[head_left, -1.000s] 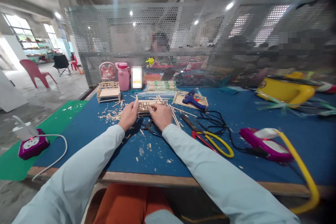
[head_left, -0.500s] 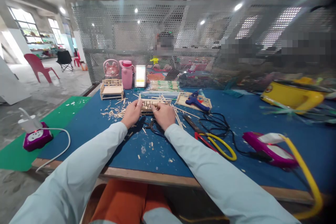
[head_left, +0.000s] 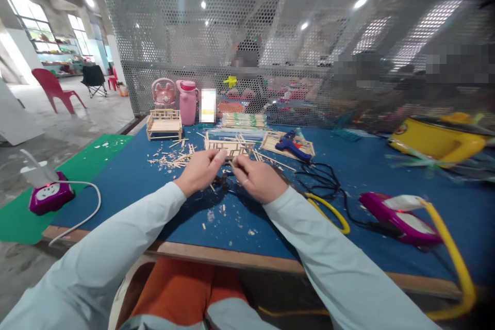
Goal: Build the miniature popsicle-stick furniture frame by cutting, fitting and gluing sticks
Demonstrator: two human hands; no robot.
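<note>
My two hands are close together over the blue table mat (head_left: 154,191), just in front of a small ladder-like frame of wooden sticks (head_left: 230,146) that lies free on the mat. My left hand (head_left: 201,170) pinches its fingertips together. My right hand (head_left: 257,180), with a ring on one finger, is curled in a pinch facing it. Whatever sits between the fingertips is too small to make out. A dark-handled tool (head_left: 223,183) lies on the mat under the hands. Stick offcuts (head_left: 172,159) are scattered to the left.
At the back stand a finished stick model (head_left: 164,124), a pink bottle (head_left: 188,101), a phone (head_left: 209,105) and bundled sticks (head_left: 243,120). To the right lie a blue glue gun (head_left: 292,147), a black cable (head_left: 320,175), a purple device (head_left: 398,211) and a yellow pot (head_left: 436,139). A power strip (head_left: 48,197) is at left. A person sits behind the mesh screen (head_left: 270,36).
Both hands have let go of the stick frame and drawn back toward me, meeting in a pinch in front of it. The frame stays on the mat.
</note>
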